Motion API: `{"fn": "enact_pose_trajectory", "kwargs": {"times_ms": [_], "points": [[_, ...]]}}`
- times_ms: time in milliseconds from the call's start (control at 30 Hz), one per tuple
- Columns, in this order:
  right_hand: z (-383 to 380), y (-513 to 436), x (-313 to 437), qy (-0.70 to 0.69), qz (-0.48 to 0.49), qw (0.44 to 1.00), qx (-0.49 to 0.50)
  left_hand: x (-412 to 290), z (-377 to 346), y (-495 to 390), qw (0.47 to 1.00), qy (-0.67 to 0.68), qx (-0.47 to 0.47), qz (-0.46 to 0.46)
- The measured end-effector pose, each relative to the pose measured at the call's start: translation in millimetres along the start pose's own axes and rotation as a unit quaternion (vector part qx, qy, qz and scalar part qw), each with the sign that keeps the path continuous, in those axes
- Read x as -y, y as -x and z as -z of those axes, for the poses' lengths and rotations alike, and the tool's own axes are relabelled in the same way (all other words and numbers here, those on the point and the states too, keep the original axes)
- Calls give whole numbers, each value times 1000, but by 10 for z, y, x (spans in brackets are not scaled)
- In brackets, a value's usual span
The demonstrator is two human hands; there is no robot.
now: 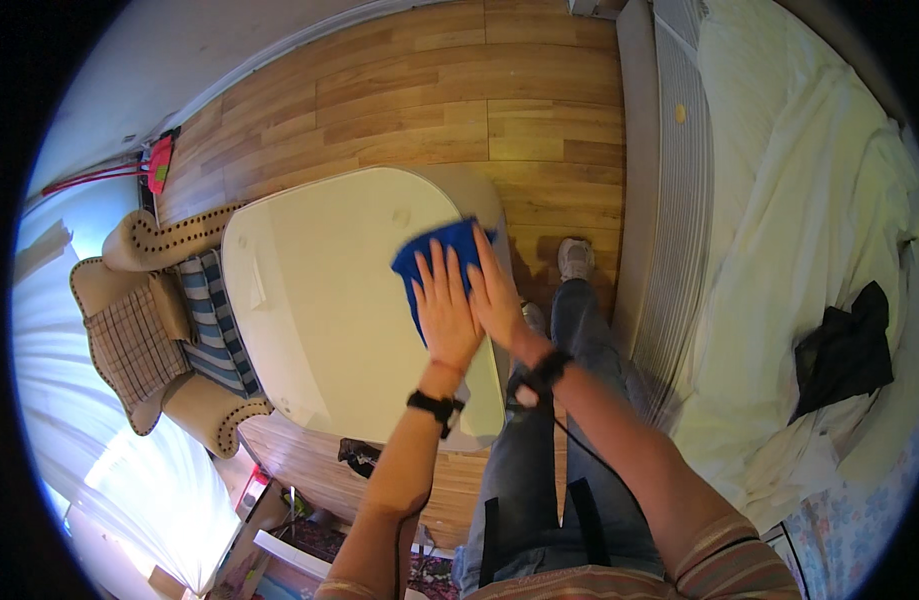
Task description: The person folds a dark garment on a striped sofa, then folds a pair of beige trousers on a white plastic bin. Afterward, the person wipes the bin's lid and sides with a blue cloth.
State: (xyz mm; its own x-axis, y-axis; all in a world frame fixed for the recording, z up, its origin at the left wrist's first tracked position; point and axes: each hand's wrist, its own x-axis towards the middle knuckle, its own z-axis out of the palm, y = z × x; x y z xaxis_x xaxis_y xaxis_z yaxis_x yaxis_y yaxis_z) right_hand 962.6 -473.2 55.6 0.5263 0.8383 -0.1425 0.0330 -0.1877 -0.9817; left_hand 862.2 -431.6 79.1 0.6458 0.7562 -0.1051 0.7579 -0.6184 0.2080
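Observation:
Before me stands a pale table [332, 300] with rounded corners and a glossy top. A blue cloth [437, 244] lies spread near its right edge. My left hand [449, 311] presses flat on the cloth, its fingers slightly apart. Just to its right, my right hand [498, 300] rests with its fingers on the cloth's right part, the two hands touching or nearly so. Each wrist wears a black band, and a thin cable runs along each arm. The cloth's part under the hands is hidden.
A studded beige armchair [114, 300] with cushions adjoins the table's far left end. A red dustpan [159, 165] leans by the wall. On the right is a bed [759, 300] with pale bedding and a black cloth [842, 352]. My legs stand between the bed and table.

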Motion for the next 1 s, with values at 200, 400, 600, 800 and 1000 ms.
{"fn": "enact_pose_trajectory", "kwargs": {"times_ms": [200,400,600,800,1000], "points": [[-16,-1219,116,-88,-47,987,127,88,229,-1090,998,25,-58,29],[149,-320,204,-13,-54,997,60,-99,156,-393,998,47,-28,7],[280,-284,187,-11,-140,980,142,-54,83,-184,996,60,40,43],[345,-553,314,18,-103,977,184,-42,102,-174,994,83,53,51],[306,-587,425,49,-111,976,179,-35,96,-164,992,98,50,57]]}}
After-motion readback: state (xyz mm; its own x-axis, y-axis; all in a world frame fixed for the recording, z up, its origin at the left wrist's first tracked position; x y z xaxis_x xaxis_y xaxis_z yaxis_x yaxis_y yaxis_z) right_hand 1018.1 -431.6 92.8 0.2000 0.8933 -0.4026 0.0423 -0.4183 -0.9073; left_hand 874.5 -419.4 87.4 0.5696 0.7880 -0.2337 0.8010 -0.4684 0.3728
